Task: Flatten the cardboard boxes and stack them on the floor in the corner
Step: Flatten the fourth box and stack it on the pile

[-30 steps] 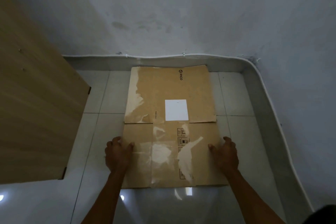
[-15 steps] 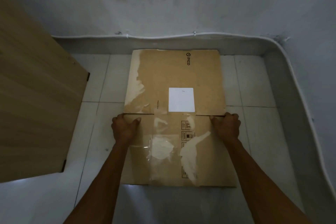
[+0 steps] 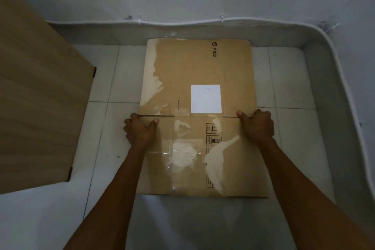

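A flattened brown cardboard box (image 3: pixel 194 67) lies on the white tiled floor, its far edge near the wall's skirting. It bears a white label, a printed logo, torn pale patches and clear tape. My left hand (image 3: pixel 140 131) grips the box's left edge at the crease between the far panel and the near flap. My right hand (image 3: pixel 256 126) grips the right edge at the same crease, fingers curled round the cardboard.
A light wooden panel (image 3: pixel 38 97) of furniture fills the left side. A grey skirting with a white cable (image 3: pixel 182 23) runs along the back wall and bends down the right side (image 3: pixel 332 87). White floor tiles (image 3: pixel 284 79) show on both sides of the box.
Both hands slid forward along the box's side edges, from the near flap up to the crease, where they now grip. The view has drawn closer to the box and wall.
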